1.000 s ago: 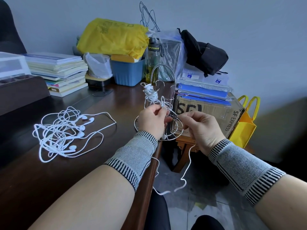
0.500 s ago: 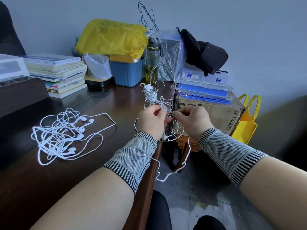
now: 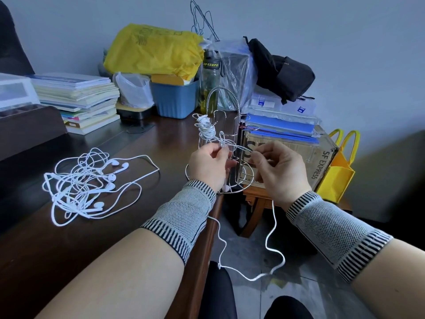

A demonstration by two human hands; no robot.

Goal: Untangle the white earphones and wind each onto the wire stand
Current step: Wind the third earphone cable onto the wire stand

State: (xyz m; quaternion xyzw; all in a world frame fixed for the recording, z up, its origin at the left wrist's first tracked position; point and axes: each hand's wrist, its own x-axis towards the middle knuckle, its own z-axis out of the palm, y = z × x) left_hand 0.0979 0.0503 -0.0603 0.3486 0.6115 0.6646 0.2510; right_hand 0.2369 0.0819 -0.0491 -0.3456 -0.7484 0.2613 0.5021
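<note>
Cable in hand: a white earphone cable (image 3: 271,229) runs from the wire stand (image 3: 226,137) at the desk's near right edge, between both hands, then hangs in a slack loop below the desk edge toward the floor.
Wound part: a bundle of cable (image 3: 204,128) sits high on the stand, wrapped on an upright prong, its plug tip pointing up and right.
Stand: upright, long axis vertical, round base on the dark desk (image 3: 69,249).
Left hand (image 3: 208,165): fingers curled, pinching the cable beside the stand.
Right hand (image 3: 281,171): thumb and forefinger pinching the same cable, just right of the stand.
Tangle: more white earphones (image 3: 88,185) lie heaped on the desk, well left.
Behind: cardboard box (image 3: 299,155), blue bin (image 3: 176,101).
</note>
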